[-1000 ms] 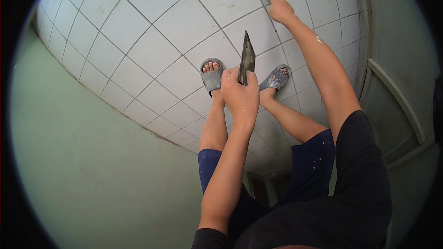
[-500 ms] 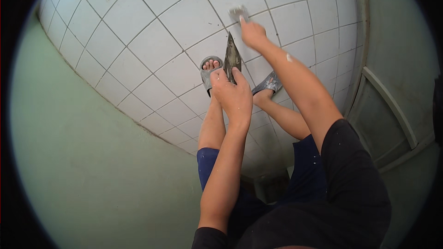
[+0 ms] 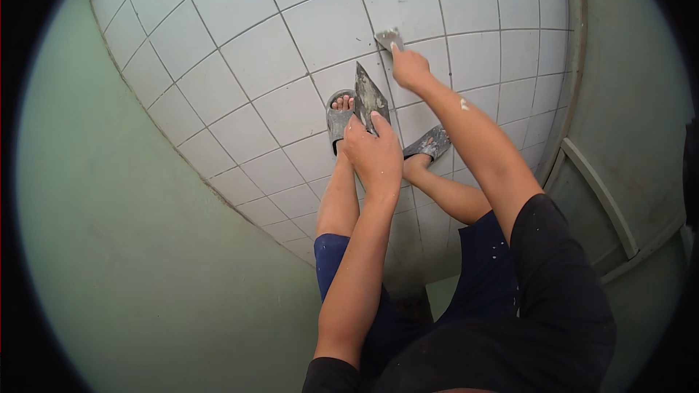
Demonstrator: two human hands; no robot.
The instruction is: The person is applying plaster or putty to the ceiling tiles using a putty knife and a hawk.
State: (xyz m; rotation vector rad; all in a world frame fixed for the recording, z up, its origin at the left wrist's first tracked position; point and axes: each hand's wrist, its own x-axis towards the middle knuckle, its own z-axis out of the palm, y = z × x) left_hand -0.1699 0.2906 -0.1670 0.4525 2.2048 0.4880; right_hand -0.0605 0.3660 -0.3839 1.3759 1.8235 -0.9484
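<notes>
My left hand [image 3: 373, 156] is closed round a pointed, stained metal blade tool [image 3: 370, 94], held tip upward over my feet. My right hand [image 3: 411, 69] grips a small putty knife [image 3: 388, 38] with white smears on it, above and slightly right of the blade tool's tip. Its blade is over the white tiled floor [image 3: 320, 33]; whether it touches the tiles I cannot tell. My feet in grey, spattered sandals [image 3: 340, 122] stand on the tiles below my hands.
A pale green wall [image 3: 124, 225] curves along the left and lower left, with a grimy seam at the tiles. On the right are a green panel [image 3: 633, 65] and a pale moulded frame [image 3: 604, 196].
My right hand with the putty knife has swung left and down toward the blade tool since a second ago. The blade tool has shifted slightly left and down and turned its face.
</notes>
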